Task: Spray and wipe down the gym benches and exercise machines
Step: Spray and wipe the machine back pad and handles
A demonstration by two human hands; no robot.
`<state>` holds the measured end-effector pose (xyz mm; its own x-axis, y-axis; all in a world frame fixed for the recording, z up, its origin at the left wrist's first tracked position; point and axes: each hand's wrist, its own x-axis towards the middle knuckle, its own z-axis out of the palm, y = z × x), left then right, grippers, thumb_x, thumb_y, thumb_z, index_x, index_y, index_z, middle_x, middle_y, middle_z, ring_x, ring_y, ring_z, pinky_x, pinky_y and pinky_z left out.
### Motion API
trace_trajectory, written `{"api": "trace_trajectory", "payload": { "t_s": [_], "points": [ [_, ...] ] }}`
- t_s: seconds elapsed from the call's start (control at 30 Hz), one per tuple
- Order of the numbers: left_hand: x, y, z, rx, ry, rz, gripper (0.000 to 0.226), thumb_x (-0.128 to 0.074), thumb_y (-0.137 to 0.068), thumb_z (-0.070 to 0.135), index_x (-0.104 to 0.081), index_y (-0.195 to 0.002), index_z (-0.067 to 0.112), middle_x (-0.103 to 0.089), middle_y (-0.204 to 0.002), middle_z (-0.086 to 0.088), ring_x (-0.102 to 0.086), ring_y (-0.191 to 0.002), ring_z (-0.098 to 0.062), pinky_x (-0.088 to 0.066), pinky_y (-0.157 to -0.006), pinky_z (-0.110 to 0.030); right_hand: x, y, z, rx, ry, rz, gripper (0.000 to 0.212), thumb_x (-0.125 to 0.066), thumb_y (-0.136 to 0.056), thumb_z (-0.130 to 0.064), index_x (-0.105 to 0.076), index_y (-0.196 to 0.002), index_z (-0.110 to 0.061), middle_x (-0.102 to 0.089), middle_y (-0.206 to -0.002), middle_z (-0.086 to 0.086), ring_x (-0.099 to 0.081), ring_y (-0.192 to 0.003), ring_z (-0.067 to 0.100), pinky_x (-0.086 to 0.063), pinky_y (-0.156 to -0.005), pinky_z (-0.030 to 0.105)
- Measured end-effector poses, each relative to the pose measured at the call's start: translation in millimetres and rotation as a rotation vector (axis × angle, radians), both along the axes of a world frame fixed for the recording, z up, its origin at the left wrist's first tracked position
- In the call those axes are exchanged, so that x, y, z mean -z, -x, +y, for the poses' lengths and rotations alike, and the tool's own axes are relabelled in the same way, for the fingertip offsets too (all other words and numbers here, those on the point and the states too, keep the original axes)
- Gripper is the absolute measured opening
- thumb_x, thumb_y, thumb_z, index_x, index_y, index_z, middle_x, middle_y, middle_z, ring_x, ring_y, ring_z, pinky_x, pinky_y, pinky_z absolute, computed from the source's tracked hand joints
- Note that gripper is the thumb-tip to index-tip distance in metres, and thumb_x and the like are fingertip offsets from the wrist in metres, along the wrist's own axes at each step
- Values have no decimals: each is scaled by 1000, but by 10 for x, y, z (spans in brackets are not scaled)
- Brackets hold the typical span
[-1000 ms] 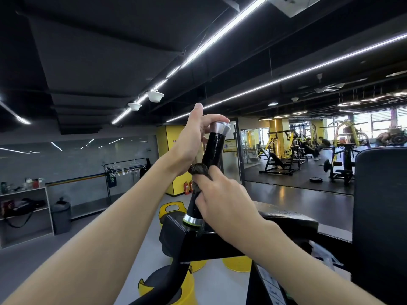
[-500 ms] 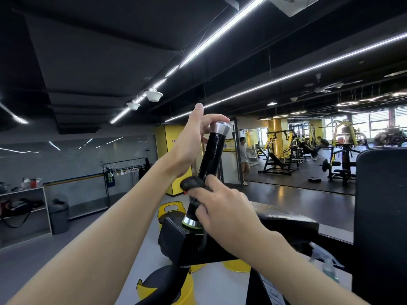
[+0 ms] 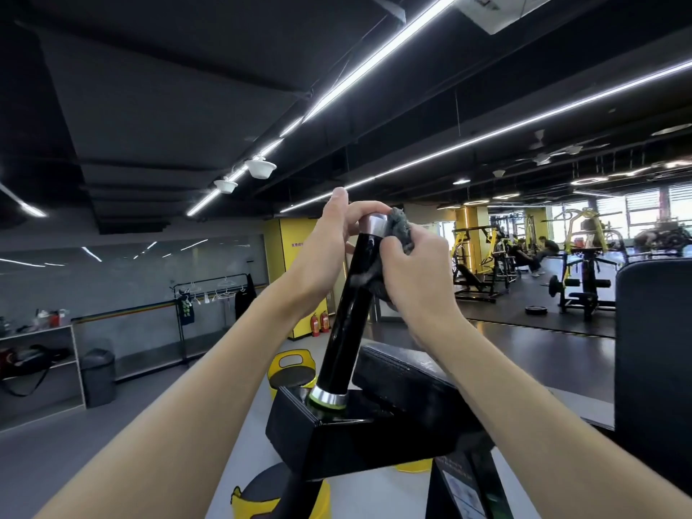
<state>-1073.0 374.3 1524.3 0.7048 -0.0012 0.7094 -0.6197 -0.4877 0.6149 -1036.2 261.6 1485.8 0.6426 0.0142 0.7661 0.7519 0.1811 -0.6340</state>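
The handle (image 3: 348,324), a black grip with a silver cap at its top and a silver collar at its foot, is seen at the middle of the view. It is tilted to the right and rises from a black block (image 3: 318,440) of the machine. The left hand (image 3: 335,237) is closed on the top of the handle: its fingers are curled over the cap, while the thumb is held straight up. The right hand (image 3: 415,273) is curled round a grey cloth (image 3: 400,228), which is pressed against the right side of the handle just under the cap. Part of the cloth is bunched above the fingers, and a darker part is seen below the palm, against the grip.

A black pad (image 3: 655,350) is cut off by the right edge. Yellow stools (image 3: 290,365) with dark tops are set on the floor beyond the block. At the left a bin (image 3: 97,372) is placed just beside a shelf (image 3: 41,365), and a rack (image 3: 209,294) with hangers is stood against the grey wall. Two extinguishers (image 3: 320,324) are kept at the foot of a yellow column (image 3: 288,275). Yellow and black machines (image 3: 483,264) are ranged far off at the right, where seated people are too small to be made out
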Motion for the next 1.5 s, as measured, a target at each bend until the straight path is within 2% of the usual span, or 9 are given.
{"api": "trace_trajectory", "payload": {
  "t_s": [0.2,0.4,0.67,0.8,1.0,1.13,1.23,1.37,1.5],
  "points": [
    [17,23,-49,-11,17,6,72,-2,-106,52,-67,-117,23,-65,-103,-3,-60,-99,-20,-46,-86,-28,375,41,-70,35,304,-18,26,-49,-98,-11,-57,-73,-6,-56,-59,7,-42,-43,6,-35,-43,23],
    [27,32,-49,-19,16,-2,70,-3,-107,49,-66,-117,22,-68,-105,-3,-62,-100,-17,-50,-79,-14,34,92,-36,-32,62,82,32,-48,-94,-5,-49,-63,-9,-51,-53,2,-45,-44,8,-38,-44,22],
    [41,68,-111,-57,-30,-12,67,-11,-94,59,-66,-113,24,-62,-92,-3,-55,-87,-16,-48,-90,-46,508,148,-117,-82,338,89,20,-52,-96,-10,-68,-83,-10,-55,-58,2,-44,-48,10,-39,-43,25],
    [72,98,-123,-64,-28,-9,63,-9,-106,50,-62,-121,19,-58,-84,8,-55,-85,-12,-47,-87,-37,235,124,-46,-187,61,168,20,-48,-93,-7,-68,-88,-6,-67,-88,27,-65,-81,45,-57,-75,60],
    [75,89,-151,-39,-27,12,61,-11,-102,53,-60,-119,20,-46,-86,-11,-48,-72,-13,-44,-73,-36,642,256,-24,-171,278,114,19,-51,-93,-7,-57,-76,-4,-50,-55,7,-41,-52,13,-34,-51,26],
    [127,57,-118,-62,-58,2,53,-8,-109,42,-55,-125,20,-49,-81,-5,-49,-65,-5,-44,-65,-23,718,286,-148,-203,471,123,21,-51,-95,-10,-66,-81,-15,-49,-54,-7,-39,-45,11,-30,-46,23],
    [121,43,-109,-11,-34,17,52,-11,-108,47,-55,-121,23,-52,-76,2,-51,-68,-9,-45,-67,-28,424,197,-185,-333,108,332,17,-51,-98,-6,-66,-94,2,-55,-62,12,-54,-51,17,-36,-41,18],
    [105,106,-121,-21,-81,48,51,-11,-108,46,-54,-124,23,-49,-91,-8,-49,-74,-11,-45,-73,-32,425,203,6,-254,80,207,17,-48,-93,-6,-59,-90,6,-61,-82,31,-51,-66,24,-45,-53,42],
    [104,109,-138,-55,-112,43,51,-10,-107,47,-51,-124,22,-47,-79,3,-46,-68,-8,-41,-66,-27,711,306,-41,-250,238,122,26,-49,-95,-8,-61,-73,-15,-51,-53,-3,-41,-52,13,-35,-45,27]
  ]
}}
